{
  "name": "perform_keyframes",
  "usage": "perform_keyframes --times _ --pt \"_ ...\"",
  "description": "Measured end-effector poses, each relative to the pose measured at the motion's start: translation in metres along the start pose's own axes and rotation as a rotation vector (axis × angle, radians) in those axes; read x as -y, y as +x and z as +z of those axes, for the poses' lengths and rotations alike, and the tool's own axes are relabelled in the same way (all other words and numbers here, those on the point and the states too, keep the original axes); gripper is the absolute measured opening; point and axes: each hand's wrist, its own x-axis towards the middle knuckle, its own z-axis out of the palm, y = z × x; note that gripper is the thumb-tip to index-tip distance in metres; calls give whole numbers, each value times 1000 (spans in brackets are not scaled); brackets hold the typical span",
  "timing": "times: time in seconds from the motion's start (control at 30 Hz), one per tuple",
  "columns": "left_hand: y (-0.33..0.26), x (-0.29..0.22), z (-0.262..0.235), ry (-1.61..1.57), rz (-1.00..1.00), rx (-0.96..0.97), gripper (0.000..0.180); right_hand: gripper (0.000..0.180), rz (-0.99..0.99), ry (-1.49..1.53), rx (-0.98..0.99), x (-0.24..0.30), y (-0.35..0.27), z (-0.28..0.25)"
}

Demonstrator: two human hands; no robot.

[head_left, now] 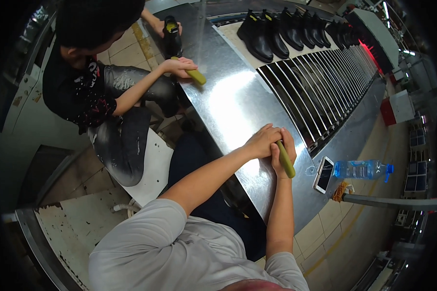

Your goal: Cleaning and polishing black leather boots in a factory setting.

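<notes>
The slim olive-green bar with a rounded end lies across the right hand, whose fingers curl around it. The left hand rests bent against the right; whether it grips anything, I cannot tell. Below: 1 shiny, smooth metal table.

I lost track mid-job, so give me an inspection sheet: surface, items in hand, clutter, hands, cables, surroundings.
Surface: metal bench, shiny, with strong glare.
Items in hand: one green stick-shaped tool.
Clutter: phone and clear bottle with a blue cap, at the bench's right end.
Hands: right hand grips the tool; left hand lies against the right.
Cables: pale hose, lower left; its run is unclear.
Surroundings: co-worker at left with a black shoe; black boots beyond the bench.
</notes>
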Motion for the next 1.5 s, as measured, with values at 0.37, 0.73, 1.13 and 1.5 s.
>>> perform_keyframes --times 0.37,0.73,1.13,1.5 --pt "-2 2 2 -34 -51 0 17 42 39 -7 5 2 -1 -2" --pt "-1 3 1 4 -19 63 17 45 89 -33 -2 -1 -3 0" --pt "2 -6 -5 65 1 104 32 59 104 92 -60 -6 -5 -3" --pt "4 1 4 -54 3 -123 19 62 125 -40 -12 -16 -14 -5"
